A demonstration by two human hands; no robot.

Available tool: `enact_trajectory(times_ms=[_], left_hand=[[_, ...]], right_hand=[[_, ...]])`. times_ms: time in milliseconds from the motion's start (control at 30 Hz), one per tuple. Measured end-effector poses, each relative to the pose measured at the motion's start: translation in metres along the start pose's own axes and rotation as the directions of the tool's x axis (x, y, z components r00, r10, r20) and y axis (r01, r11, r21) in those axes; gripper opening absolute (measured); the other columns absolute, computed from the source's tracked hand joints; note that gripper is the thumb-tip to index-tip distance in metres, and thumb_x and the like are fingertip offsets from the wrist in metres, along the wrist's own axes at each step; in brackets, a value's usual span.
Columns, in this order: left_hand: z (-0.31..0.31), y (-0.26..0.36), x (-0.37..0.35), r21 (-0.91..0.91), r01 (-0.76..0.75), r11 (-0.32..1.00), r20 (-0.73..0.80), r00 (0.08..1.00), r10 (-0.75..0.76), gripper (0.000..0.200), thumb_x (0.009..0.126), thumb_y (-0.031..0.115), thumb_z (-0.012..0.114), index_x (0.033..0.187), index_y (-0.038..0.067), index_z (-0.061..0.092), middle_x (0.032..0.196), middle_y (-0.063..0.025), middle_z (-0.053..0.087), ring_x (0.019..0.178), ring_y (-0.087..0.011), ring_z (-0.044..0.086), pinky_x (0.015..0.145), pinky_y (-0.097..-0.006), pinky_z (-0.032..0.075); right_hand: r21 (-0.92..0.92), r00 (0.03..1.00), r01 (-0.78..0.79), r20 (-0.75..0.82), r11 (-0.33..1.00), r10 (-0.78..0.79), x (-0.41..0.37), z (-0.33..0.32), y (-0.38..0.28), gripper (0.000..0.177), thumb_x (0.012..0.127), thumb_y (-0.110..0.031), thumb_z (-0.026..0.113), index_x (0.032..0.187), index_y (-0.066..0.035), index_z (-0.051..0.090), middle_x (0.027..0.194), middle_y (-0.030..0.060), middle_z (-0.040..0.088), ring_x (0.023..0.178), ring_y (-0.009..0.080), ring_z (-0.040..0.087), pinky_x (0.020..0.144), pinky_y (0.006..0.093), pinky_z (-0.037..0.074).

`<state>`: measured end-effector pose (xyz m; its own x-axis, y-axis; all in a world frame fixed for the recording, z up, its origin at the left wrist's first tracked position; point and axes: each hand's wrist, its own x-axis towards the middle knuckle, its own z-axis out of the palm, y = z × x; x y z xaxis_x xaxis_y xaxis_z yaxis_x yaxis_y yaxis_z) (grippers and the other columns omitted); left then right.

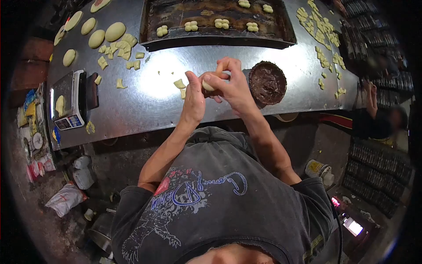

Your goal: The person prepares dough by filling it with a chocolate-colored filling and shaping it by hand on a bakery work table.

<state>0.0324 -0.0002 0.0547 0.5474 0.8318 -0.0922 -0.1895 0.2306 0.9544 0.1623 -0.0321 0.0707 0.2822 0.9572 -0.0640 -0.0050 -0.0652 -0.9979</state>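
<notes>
Close together over the metal table, both hands work on a small pale piece of dough (208,84). My left hand (195,100) cups it from the left, thumb pointing up, its fingers partly hidden behind the other hand. From the right, my right hand (235,86) pinches the dough with bent fingers. Just left of the hands lie loose dough scraps (179,83). A round bowl of dark brown filling (267,83) stands right of my right hand. Beyond the hands, a dark baking tray (220,43) carries several small clustered buns (221,23).
Larger dough rounds (115,31) and cut dough pieces (125,44) lie at the left. A digital scale (70,103) with dough on it sits near the table's left edge. More dough pieces (318,26) spread at the right. Another person's hand (372,97) shows at far right.
</notes>
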Motion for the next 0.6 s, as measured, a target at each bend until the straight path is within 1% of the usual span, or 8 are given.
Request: enact_trajectory(times_ms=[100,200,333,400,467,533,567,600], left_hand=[[0.009,-0.005,-0.002,-0.085,0.004,0.996,-0.037,0.999,-0.007,0.108,0.090,0.082,0.001,0.121,0.001,0.065,0.104,-0.0085,0.071,0.090,-0.0151,0.067,0.081,-0.0307,0.055],[0.002,-0.025,-0.003,-0.140,0.070,0.988,-0.054,0.995,-0.078,0.110,0.089,0.083,0.000,0.125,0.000,0.063,0.103,-0.0081,0.071,0.094,-0.0152,0.068,0.089,-0.0307,0.054],[-0.011,-0.028,-0.011,-0.330,0.189,0.925,-0.076,0.971,-0.226,0.112,0.089,0.085,0.003,0.128,-0.003,0.060,0.103,-0.0104,0.072,0.100,-0.0170,0.069,0.095,-0.0348,0.052],[-0.016,-0.020,-0.014,-0.396,0.193,0.898,-0.133,0.955,-0.264,0.113,0.088,0.085,0.002,0.127,-0.003,0.061,0.103,-0.0113,0.072,0.100,-0.0173,0.070,0.096,-0.0353,0.052],[-0.035,-0.028,-0.024,-0.376,0.266,0.888,-0.030,0.954,-0.298,0.099,0.094,0.080,0.012,0.150,0.001,0.032,0.116,-0.0153,0.069,0.103,-0.0218,0.070,0.095,-0.0378,0.054],[-0.039,-0.018,-0.034,-0.275,0.387,0.880,-0.116,0.895,-0.430,0.091,0.099,0.074,0.019,0.158,0.005,0.012,0.124,-0.0170,0.065,0.104,-0.0244,0.069,0.094,-0.0392,0.055],[-0.048,-0.019,-0.040,-0.299,0.371,0.879,-0.129,0.897,-0.422,0.084,0.105,0.059,0.035,0.159,0.013,-0.010,0.132,-0.0182,0.060,0.104,-0.0270,0.068,0.089,-0.0395,0.056],[-0.060,-0.026,-0.045,-0.293,0.343,0.892,-0.225,0.883,-0.413,0.081,0.106,0.055,0.038,0.159,0.012,-0.006,0.133,-0.0185,0.059,0.106,-0.0270,0.068,0.091,-0.0400,0.055]], right_hand=[[0.325,0.950,-0.301,0.185,0.896,0.252,0.016,-0.009,-0.003,0.024,0.090,-0.022,0.077,0.093,-0.004,0.061,0.094,0.0043,0.062,0.069,0.0072,0.057,0.049,0.0215,0.044],[0.237,0.943,-0.326,0.143,0.915,0.299,0.025,-0.006,0.011,0.023,0.092,-0.022,0.076,0.091,-0.003,0.063,0.083,0.0035,0.064,0.065,0.0055,0.057,0.048,0.0205,0.043],[-0.050,0.998,0.049,0.049,0.998,-0.046,0.018,0.007,0.024,0.018,0.095,-0.017,0.071,0.103,-0.001,0.069,0.094,0.0093,0.068,0.075,0.0088,0.063,0.053,0.0226,0.051],[-0.331,0.900,0.436,0.166,0.837,-0.403,0.010,0.008,0.024,0.023,0.092,-0.011,0.071,0.114,-0.005,0.069,0.108,0.0111,0.068,0.089,0.0190,0.065,0.068,0.0296,0.056],[-0.384,0.781,0.624,0.298,0.681,-0.548,0.004,0.007,0.048,0.027,0.091,-0.011,0.072,0.117,-0.006,0.067,0.114,0.0128,0.067,0.102,0.0241,0.064,0.076,0.0323,0.057],[-0.397,0.861,0.508,0.218,0.764,-0.459,-0.001,0.011,0.074,0.028,0.092,-0.011,0.072,0.119,-0.006,0.066,0.113,0.0114,0.067,0.104,0.0251,0.064,0.080,0.0336,0.054],[-0.452,0.894,0.444,0.164,0.774,-0.417,0.002,0.011,0.091,0.028,0.093,-0.012,0.071,0.119,-0.006,0.066,0.113,0.0109,0.067,0.104,0.0258,0.063,0.082,0.0347,0.053],[-0.503,0.921,0.374,0.102,0.779,-0.377,0.007,0.011,0.111,0.027,0.094,-0.013,0.070,0.120,-0.005,0.065,0.112,0.0104,0.067,0.104,0.0266,0.063,0.084,0.0358,0.052]])
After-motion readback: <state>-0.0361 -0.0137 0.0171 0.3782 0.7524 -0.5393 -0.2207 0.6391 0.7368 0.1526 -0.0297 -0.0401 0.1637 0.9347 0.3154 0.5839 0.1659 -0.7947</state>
